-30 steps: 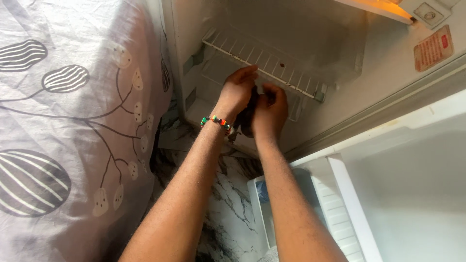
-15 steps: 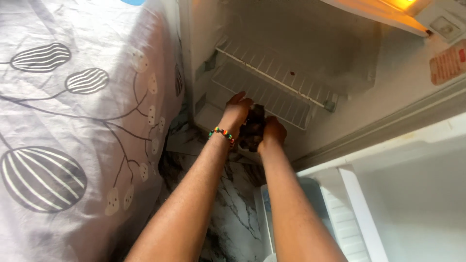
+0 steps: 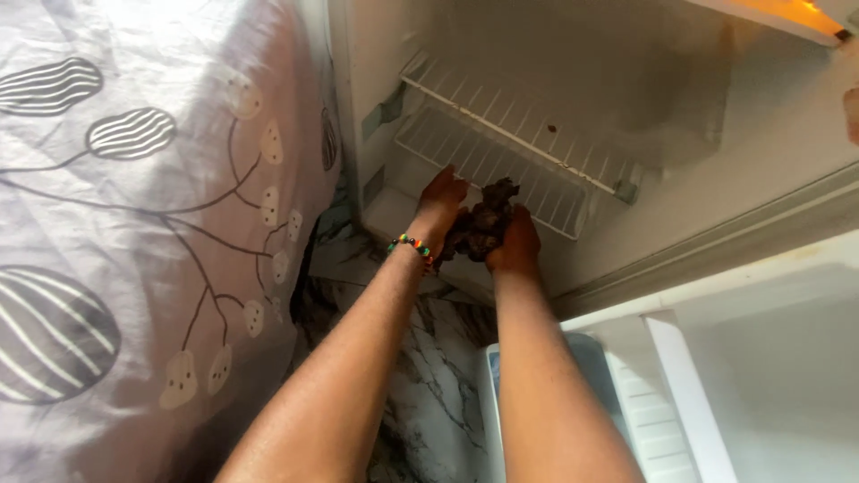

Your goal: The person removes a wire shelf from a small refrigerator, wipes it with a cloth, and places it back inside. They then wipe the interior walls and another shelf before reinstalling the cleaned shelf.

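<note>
Hands, left (image 3: pixel 440 207) and right (image 3: pixel 516 243), clutch crumpled dark cloth (image 3: pixel 480 224) beneath white wire shelf (image 3: pixel 501 148).

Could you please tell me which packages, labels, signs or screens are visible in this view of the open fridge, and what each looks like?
Label: on the fridge's inner wall at the far right edge of the picture, mostly cut off; a pinkish-red patch, shape unclear.
No packages, signs or screens show; the left hand and right hand hold only a dark crumpled cloth under the white wire shelf.
</note>
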